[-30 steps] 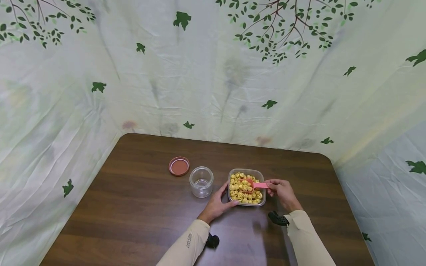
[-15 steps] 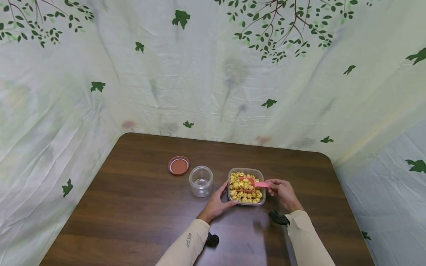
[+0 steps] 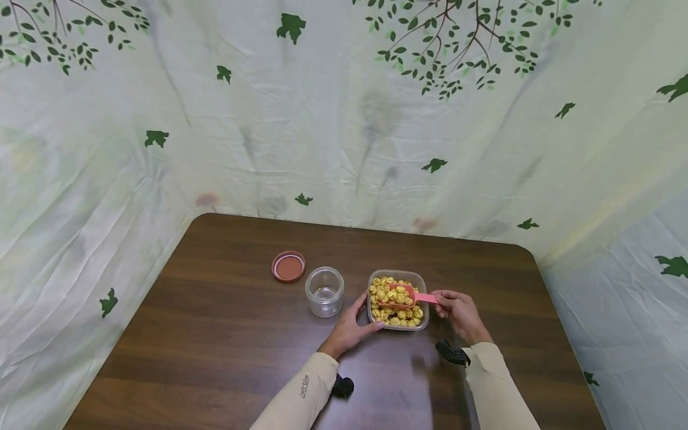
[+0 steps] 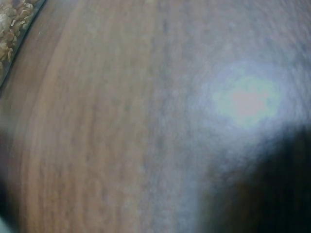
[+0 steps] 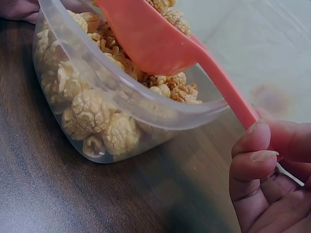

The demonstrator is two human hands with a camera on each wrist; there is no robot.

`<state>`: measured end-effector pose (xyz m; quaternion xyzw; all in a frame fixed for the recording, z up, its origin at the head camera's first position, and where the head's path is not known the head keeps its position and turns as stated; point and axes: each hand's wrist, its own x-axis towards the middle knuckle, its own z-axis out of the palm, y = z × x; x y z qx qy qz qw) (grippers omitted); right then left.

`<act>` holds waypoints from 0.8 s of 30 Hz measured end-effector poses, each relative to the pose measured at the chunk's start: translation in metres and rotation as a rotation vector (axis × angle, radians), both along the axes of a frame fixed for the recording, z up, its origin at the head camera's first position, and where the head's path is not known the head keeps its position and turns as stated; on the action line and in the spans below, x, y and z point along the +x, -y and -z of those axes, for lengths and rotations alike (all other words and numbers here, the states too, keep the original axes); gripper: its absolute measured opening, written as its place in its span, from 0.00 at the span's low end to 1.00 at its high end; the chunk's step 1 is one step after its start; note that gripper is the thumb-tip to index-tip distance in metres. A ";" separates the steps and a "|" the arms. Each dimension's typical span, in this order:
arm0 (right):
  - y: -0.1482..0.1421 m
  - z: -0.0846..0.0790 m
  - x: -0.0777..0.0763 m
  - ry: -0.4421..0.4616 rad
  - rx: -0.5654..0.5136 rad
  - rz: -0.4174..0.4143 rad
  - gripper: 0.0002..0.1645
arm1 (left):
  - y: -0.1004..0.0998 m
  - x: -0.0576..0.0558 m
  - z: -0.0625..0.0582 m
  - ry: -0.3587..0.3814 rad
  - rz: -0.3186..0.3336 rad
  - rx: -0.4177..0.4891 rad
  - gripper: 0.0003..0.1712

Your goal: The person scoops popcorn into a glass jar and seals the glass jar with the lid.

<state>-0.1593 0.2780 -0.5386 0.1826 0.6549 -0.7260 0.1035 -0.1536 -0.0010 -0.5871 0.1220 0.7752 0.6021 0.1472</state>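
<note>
My right hand (image 3: 459,313) pinches the handle of a pink scoop (image 3: 427,298) between thumb and fingers. Popcorn fills the scoop's bowl, which is over the clear plastic container (image 5: 116,80) in the right wrist view. More round, caramel-coloured popcorn (image 5: 92,112) lies inside that container. My left hand (image 3: 346,333) holds the container's left side, its thumb along the near edge and its fingers on the far left. Only a corner of popcorn (image 4: 8,31) shows in the left wrist view; the left hand itself is out of that frame.
An empty clear jar (image 3: 325,292) stands open left of the container. Beyond it lies a reddish-brown round lid (image 3: 288,266). The brown wooden table (image 3: 215,334) meets a leaf-patterned cloth (image 3: 322,119) at its back edge. Black bands are on both wrists.
The right hand has drawn the scoop slightly to the right, and the scoop shows more clearly above the popcorn. The left hand keeps its place on the container.
</note>
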 end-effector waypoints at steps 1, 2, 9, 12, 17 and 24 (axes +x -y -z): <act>-0.001 0.001 0.000 0.002 -0.005 0.004 0.14 | 0.000 0.000 0.000 0.003 0.000 -0.001 0.54; -0.001 0.002 0.001 0.003 -0.012 0.011 0.13 | 0.000 0.000 0.000 0.004 0.000 -0.002 0.53; -0.005 0.007 0.003 0.016 -0.039 0.030 0.13 | -0.001 0.000 -0.001 -0.003 0.002 -0.008 0.53; -0.006 0.008 0.004 0.022 -0.056 0.044 0.13 | -0.001 0.000 -0.001 -0.006 0.002 -0.012 0.53; -0.007 0.007 0.006 0.037 -0.097 0.064 0.14 | -0.001 0.000 -0.001 -0.021 0.002 0.001 0.53; -0.007 0.006 0.009 0.049 -0.154 0.097 0.12 | -0.001 0.000 -0.001 -0.010 0.002 0.007 0.53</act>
